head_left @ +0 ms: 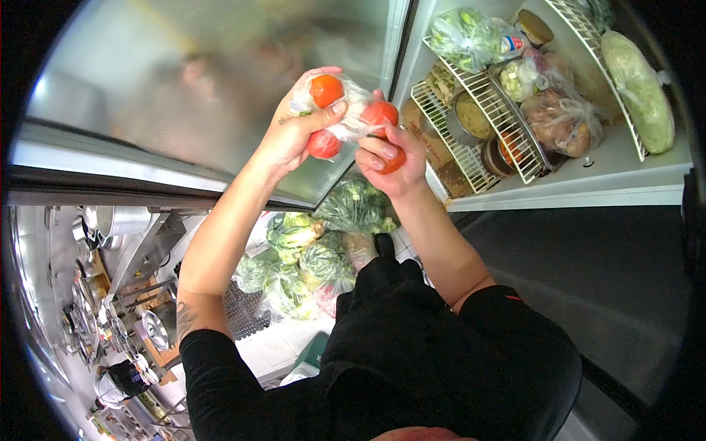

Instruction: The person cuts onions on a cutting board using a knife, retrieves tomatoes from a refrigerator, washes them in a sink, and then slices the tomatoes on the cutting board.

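A clear plastic bag of tomatoes is held up in front of the fridge door by both hands. My left hand grips the bag's left side, its thumb pressed across the plastic between two tomatoes. On the other side, my right hand has its fingers curled round the tomatoes at the right end. Several red-orange tomatoes show through the bulging plastic. The fingers behind the bag are partly hidden.
At the left stands the fridge's glass door; at the right, wire shelves carry bagged vegetables and containers. Bagged greens lie on the floor below. Pots stand at the lower left, where another person is visible.
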Available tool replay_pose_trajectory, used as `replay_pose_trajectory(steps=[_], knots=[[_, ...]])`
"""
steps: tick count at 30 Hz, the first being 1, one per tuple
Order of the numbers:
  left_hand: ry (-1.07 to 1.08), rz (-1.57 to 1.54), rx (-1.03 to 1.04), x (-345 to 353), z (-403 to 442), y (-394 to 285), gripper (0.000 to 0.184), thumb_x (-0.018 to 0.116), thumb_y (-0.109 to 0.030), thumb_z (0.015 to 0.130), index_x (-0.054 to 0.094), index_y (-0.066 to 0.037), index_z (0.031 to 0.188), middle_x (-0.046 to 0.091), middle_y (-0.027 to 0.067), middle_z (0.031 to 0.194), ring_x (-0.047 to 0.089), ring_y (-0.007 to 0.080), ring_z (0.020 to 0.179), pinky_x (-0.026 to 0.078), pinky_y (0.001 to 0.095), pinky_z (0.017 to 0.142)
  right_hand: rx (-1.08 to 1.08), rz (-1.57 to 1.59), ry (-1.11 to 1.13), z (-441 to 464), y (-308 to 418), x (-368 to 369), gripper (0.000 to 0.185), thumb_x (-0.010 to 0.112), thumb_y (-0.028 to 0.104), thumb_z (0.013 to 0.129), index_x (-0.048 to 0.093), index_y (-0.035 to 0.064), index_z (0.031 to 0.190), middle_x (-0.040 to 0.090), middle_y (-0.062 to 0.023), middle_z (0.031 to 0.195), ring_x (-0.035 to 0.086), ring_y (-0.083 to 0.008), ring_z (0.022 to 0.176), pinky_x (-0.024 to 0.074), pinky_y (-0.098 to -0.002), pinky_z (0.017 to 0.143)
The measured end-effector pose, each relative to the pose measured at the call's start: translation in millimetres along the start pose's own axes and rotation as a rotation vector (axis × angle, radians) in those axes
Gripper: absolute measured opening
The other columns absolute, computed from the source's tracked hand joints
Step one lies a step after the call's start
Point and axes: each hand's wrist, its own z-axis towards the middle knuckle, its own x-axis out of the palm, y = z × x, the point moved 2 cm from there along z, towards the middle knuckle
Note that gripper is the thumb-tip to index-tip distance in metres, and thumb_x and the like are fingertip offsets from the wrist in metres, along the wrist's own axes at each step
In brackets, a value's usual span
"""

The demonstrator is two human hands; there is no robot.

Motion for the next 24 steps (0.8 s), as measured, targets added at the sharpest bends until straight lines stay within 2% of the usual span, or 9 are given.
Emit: replay_pose_trajectory(steps=[5, 7, 9, 10, 13, 15, 16, 20, 24], knots=[[0.056, 0.139, 0.018, -2, -1, -2, 0.059, 0.079, -0.020, 0.095, 0.053, -0.006, 0.146, 0.065, 0.0060, 0.125, 0.063, 0.0178, 0.115, 0.051, 0.0345, 0.101, 0.018, -0.516, -0.001, 2, 17, 20, 0.049, 0.055, 0.027, 0.109, 0.043, 0.0165, 0.155, 0.067, -0.0042, 0.103, 0.054, -0.0116, 0.058, 0.0443, -0.0306, 0.053], [0.097, 0.128, -0.022, -1, -2, 2, 0.058, 0.079, -0.021, 0.096, 0.054, -0.006, 0.145, 0.066, 0.0054, 0.124, 0.063, 0.0167, 0.114, 0.051, 0.0340, 0.100, 0.017, -0.478, 0.018, 3, 16, 12, 0.048, 0.050, 0.033, 0.111, 0.043, 0.0144, 0.155, 0.066, -0.0059, 0.096, 0.052, -0.0121, 0.051, 0.0436, -0.0309, 0.050], [0.139, 0.071, -0.006, 0, -1, 3, 0.049, 0.080, -0.021, 0.095, 0.061, -0.004, 0.137, 0.069, 0.0050, 0.122, 0.065, 0.0143, 0.111, 0.052, 0.0325, 0.099, 0.050, -0.158, -0.094, 3, 12, 7, 0.050, 0.048, 0.036, 0.111, 0.043, 0.0146, 0.156, 0.064, -0.0059, 0.097, 0.056, -0.0133, 0.060, 0.0449, -0.0300, 0.051], [0.140, 0.071, -0.007, 0, 0, 3, 0.049, 0.080, -0.021, 0.095, 0.061, -0.004, 0.137, 0.069, 0.0050, 0.122, 0.065, 0.0143, 0.111, 0.052, 0.0325, 0.099, 0.049, -0.158, -0.094, 1, 10, 5, 0.050, 0.048, 0.036, 0.111, 0.043, 0.0146, 0.156, 0.064, -0.0059, 0.097, 0.056, -0.0133, 0.060, 0.0449, -0.0300, 0.051], [0.027, 0.152, -0.022, -5, 2, 3, 0.049, 0.081, -0.019, 0.094, 0.062, -0.004, 0.137, 0.069, 0.0054, 0.123, 0.065, 0.0145, 0.112, 0.052, 0.0328, 0.099, 0.019, -0.021, -0.146, -3, 8, 0, 0.044, 0.051, 0.033, 0.110, 0.047, 0.0164, 0.151, 0.062, -0.0036, 0.097, 0.059, -0.0146, 0.071, 0.0455, -0.0294, 0.052], [0.022, 0.207, -0.024, -9, 0, 3, 0.048, 0.081, -0.015, 0.092, 0.063, -0.004, 0.136, 0.069, 0.0042, 0.119, 0.064, 0.0138, 0.109, 0.052, 0.0319, 0.098, -0.008, -0.567, -0.246, -3, 13, 1, 0.037, 0.057, 0.028, 0.108, 0.052, 0.0181, 0.143, 0.060, -0.0035, 0.099, 0.059, -0.0160, 0.078, 0.0461, -0.0285, 0.053], [0.027, 0.208, -0.026, -9, 0, 2, 0.048, 0.081, -0.015, 0.092, 0.063, -0.004, 0.136, 0.069, 0.0042, 0.119, 0.064, 0.0138, 0.109, 0.052, 0.0319, 0.098, 0.030, -0.534, -0.308, -3, 15, 4, 0.034, 0.065, 0.021, 0.104, 0.054, 0.0185, 0.135, 0.060, -0.0043, 0.100, 0.059, -0.0164, 0.077, 0.0463, -0.0299, 0.054], [0.055, 0.261, 0.013, -9, 0, -2, 0.049, 0.080, -0.010, 0.089, 0.063, -0.005, 0.135, 0.067, 0.0021, 0.114, 0.062, 0.0122, 0.106, 0.050, 0.0296, 0.095, 0.152, -0.598, -0.286, -3, 20, -8, 0.038, 0.068, 0.018, 0.101, 0.053, 0.0180, 0.135, 0.060, -0.0048, 0.101, 0.059, -0.0167, 0.077, 0.0463, -0.0310, 0.056], [0.056, 0.269, -0.010, -7, -1, -4, 0.051, 0.080, -0.007, 0.087, 0.062, -0.006, 0.135, 0.065, 0.0015, 0.113, 0.061, 0.0120, 0.106, 0.050, 0.0288, 0.094, 0.094, -0.278, -0.120, -5, 20, -15, 0.042, 0.068, 0.012, 0.099, 0.055, 0.0196, 0.138, 0.062, -0.0050, 0.103, 0.057, -0.0161, 0.074, 0.0461, -0.0314, 0.058]])
